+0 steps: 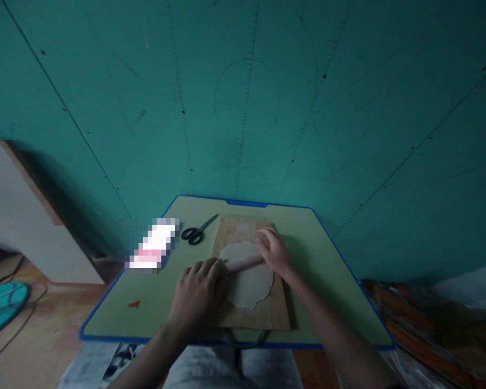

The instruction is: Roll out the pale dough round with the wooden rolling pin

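Note:
A wooden rolling pin [243, 262] lies across a flat, rounded sheet of dough [249, 289] with ragged edges. Under the dough is a wooden cutting board [281, 316] with a dark handle at its near end. My left hand [198, 289] is closed over the pin's left end, fingers curled. My right hand [273, 251] grips the other end, a little farther from me, so the pin slants. Both palms hide the pin's ends.
The board rests on a pale table [328, 292] with a blue rim. Black-handled scissors [194, 234] lie beyond my left hand, near a blurred-out rectangular object [154, 246]. A small orange scrap [134, 304] sits at the left. A green wall [247, 108] rises behind the table.

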Tool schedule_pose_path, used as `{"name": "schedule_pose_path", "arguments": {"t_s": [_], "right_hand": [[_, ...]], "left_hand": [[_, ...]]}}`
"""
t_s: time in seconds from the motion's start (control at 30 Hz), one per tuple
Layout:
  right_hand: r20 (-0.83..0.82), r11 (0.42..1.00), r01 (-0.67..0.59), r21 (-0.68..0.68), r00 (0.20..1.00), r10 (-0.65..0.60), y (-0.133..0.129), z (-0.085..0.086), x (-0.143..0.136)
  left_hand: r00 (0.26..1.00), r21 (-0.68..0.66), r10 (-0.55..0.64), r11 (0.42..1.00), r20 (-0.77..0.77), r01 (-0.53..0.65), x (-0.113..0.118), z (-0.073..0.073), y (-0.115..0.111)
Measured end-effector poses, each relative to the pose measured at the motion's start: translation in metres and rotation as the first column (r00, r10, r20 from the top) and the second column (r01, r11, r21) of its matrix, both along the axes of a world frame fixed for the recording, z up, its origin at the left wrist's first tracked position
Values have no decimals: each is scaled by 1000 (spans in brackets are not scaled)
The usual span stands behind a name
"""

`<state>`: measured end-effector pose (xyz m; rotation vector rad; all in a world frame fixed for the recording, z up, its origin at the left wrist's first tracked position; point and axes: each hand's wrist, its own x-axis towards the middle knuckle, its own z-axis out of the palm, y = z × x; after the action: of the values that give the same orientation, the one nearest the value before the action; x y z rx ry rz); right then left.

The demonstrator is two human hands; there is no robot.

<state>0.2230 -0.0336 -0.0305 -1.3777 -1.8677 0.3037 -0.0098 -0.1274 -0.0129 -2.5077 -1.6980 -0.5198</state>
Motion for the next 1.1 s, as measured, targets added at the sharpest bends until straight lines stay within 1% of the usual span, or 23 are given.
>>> {"name": "schedule_pose_path", "arguments": {"t_s": [0.07,0.13,0.2,0.3,0.37,0.43,0.5,0.57,0.63,0.67,0.7,0.73,0.77,0.8,0.87,0.9,1.03,1.07,1.1], "right_hand": [[-238,995,74,61,970,-57,1,-4,4],[-407,988,145,60,907,-108,2,-1,10],[-513,978,209,17,841,-171,2,5,20],[-586,953,296,-64,762,-276,-3,15,48],[-586,931,352,-93,737,-337,-13,18,76],[-549,887,449,-105,718,-428,-28,18,111],[-537,813,571,-116,652,-535,-46,15,152],[-545,728,668,-151,558,-625,-67,11,193],[-510,639,734,-229,469,-721,-88,7,229],[-426,616,727,-305,474,-771,-96,5,243],[-348,579,724,-374,469,-812,-103,5,254],[-277,563,712,-420,491,-826,-108,4,262],[-211,562,695,-449,529,-822,-111,5,266],[-168,577,677,-456,571,-803,-111,6,267],[-130,638,639,-429,655,-744,-105,10,261],[-134,669,623,-405,683,-718,-101,12,253],[-179,751,598,-278,736,-653,-79,20,214],[-186,779,576,-246,761,-621,-75,20,204],[-192,794,560,-235,774,-603,-71,21,194]], "left_hand": [[1000,1,-2,1000,17,2,-1,-2,1],[1000,11,-4,1000,30,3,-1,-3,1],[999,19,-7,1000,35,7,-2,-4,0],[999,29,-8,1000,34,7,-2,-5,-1],[999,43,-2,999,34,0,-3,-6,-2],[999,54,-6,999,36,4,-3,-7,-2],[999,65,-12,998,41,9,-4,-9,-1],[999,80,-7,997,47,3,-5,-12,0],[999,90,4,996,50,-9,-6,-14,1],[999,90,6,996,50,-10,-6,-15,1],[999,87,3,996,47,-7,-6,-15,2],[999,82,1,997,45,-5,-6,-14,2],[999,75,-1,997,41,-2,-6,-13,2],[999,69,-3,998,37,0,-6,-12,2],[1000,59,-3,998,30,1,-5,-9,1],[1000,57,-1,998,28,0,-5,-8,1],[1000,46,0,999,29,-2,-6,-6,0],[1000,41,4,999,27,-5,-6,-6,0],[1000,33,8,999,24,-8,-6,-6,0]]}}
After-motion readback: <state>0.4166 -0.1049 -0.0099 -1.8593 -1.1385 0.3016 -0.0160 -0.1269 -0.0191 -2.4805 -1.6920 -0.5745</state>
